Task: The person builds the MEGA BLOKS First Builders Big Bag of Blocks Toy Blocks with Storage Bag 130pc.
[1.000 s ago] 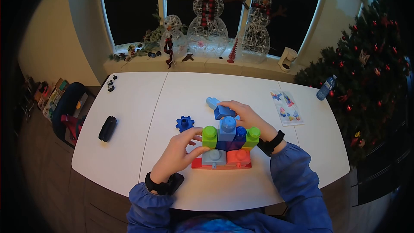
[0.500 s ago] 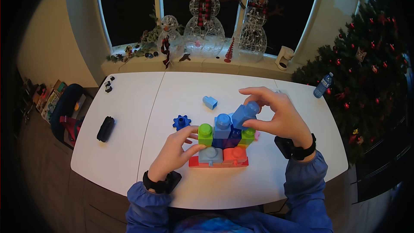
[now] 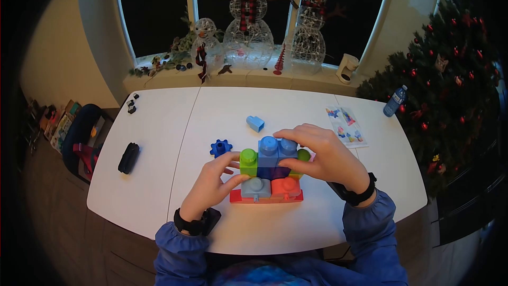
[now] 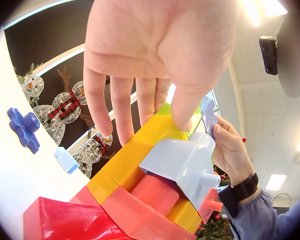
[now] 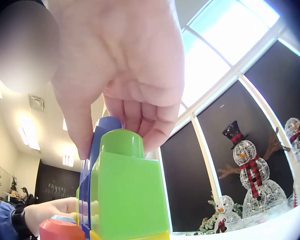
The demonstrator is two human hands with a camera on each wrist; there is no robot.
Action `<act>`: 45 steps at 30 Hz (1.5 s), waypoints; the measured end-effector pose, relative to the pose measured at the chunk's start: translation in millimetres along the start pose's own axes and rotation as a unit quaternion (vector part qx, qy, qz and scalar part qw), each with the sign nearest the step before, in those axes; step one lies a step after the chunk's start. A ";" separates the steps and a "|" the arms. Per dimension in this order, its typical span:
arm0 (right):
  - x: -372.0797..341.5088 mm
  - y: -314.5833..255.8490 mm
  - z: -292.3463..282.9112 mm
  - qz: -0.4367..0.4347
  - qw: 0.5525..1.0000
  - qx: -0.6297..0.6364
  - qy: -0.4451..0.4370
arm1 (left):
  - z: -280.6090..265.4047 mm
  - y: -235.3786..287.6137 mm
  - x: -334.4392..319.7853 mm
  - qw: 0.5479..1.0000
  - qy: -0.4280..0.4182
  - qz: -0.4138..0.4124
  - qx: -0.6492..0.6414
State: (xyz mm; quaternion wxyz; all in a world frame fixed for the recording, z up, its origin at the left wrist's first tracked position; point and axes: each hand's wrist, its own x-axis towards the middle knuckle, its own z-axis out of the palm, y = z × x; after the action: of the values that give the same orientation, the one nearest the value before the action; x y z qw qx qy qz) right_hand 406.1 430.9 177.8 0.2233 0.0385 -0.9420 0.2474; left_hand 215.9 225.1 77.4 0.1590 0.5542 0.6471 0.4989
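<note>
A build of toy building blocks stands on the white table (image 3: 206, 228). It has a red base (image 3: 264, 200), a grey block (image 3: 255, 187) and a coral block (image 3: 286, 186) in front, and yellow blocks (image 4: 124, 164) behind. Green blocks (image 3: 248, 163) top both sides. My left hand (image 3: 210, 184) grips the build at its left green block, thumb in front, fingers behind. With thumb and fingers my right hand (image 3: 334, 158) pinches a blue block (image 3: 288, 148) at the top, beside another blue block (image 3: 268, 151). The right green block (image 5: 127, 192) sits under that hand.
Beyond the build lie a light blue block (image 3: 255, 123) and a dark blue gear piece (image 3: 220, 148). A printed sheet (image 3: 346, 127) and a water bottle (image 3: 395, 100) are at the right. A black case (image 3: 129, 158) and small black items (image 3: 132, 107) are at the left.
The right hand lifted the blue block from beside the light blue one, raised it over the build, and lowered it next to the other blue block. The left hand stayed at the build.
</note>
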 end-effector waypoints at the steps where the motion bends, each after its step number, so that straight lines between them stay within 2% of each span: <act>1: -0.1 -0.8 -0.9 0.006 1.000 0.002 -0.006 | 0.3 0.3 -0.2 1.000 0.003 -0.001 -0.002; 4: -0.8 14.4 -9.1 -0.004 0.993 0.114 -0.015 | -0.4 1.6 -0.5 1.000 -0.001 -0.002 0.009; 7: 0.3 39.2 4.6 0.071 0.988 0.129 0.053 | 0.3 1.5 -1.0 1.000 0.004 -0.007 0.002; 10: -6.7 98.9 46.2 0.097 0.995 0.011 0.019 | -0.2 1.0 0.2 1.000 0.001 -0.005 0.000; 13: -25.1 145.1 87.0 0.106 0.983 -0.135 -0.058 | 0.1 1.0 -0.2 1.000 0.004 -0.006 -0.001; 14: -30.3 148.9 94.0 0.117 0.978 -0.149 -0.087 | 0.2 -0.1 -0.7 1.000 0.005 -0.004 -0.002; 17: -28.4 161.6 110.9 0.104 0.985 -0.058 -0.126 | 0.3 -1.8 -1.2 1.000 0.007 -0.002 0.000; 20: -30.8 165.8 112.2 0.122 0.984 -0.012 -0.129 | 0.2 -0.3 -0.7 1.000 0.006 0.000 0.003; 23: -35.4 153.0 110.6 0.127 0.980 -0.149 -0.022 | 0.1 -0.2 -0.5 1.000 0.006 0.004 0.004; 26: -34.3 133.3 89.1 0.224 0.942 -0.221 -0.122 | 0.7 -1.0 -1.2 1.000 0.007 0.006 0.005; 29: -35.4 145.1 83.3 0.222 0.939 -0.178 -0.193 | 0.7 -2.0 -1.4 1.000 0.008 0.008 0.007; 31: -48.4 187.9 101.0 0.167 0.957 -0.152 -0.184 | 0.4 -1.4 -0.9 1.000 0.006 0.008 0.007; 33: -53.3 196.4 106.4 0.141 0.970 -0.125 -0.156 | 0.6 -1.1 -0.8 1.000 0.006 0.006 0.003; 37: -44.5 154.8 93.6 0.148 0.983 -0.051 -0.097 | 1.2 -1.4 -1.3 1.000 0.011 0.008 0.003; 41: -29.8 133.7 77.9 0.097 0.994 -0.038 0.029 | 0.1 -0.2 -0.5 1.000 0.006 0.004 0.002; 44: -12.5 101.4 44.8 0.193 0.971 0.050 0.131 | 0.7 -2.7 -1.1 1.000 0.007 0.005 0.005; 45: -7.5 92.0 34.4 0.158 0.971 0.075 0.162 | 0.6 -2.2 -0.8 1.000 0.007 0.006 0.005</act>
State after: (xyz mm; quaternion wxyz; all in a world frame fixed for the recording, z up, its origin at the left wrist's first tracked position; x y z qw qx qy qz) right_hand 382.1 494.5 106.4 0.3277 -0.1344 -0.8662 0.3526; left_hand 215.3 224.8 75.1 0.1483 0.5553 0.6474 0.5005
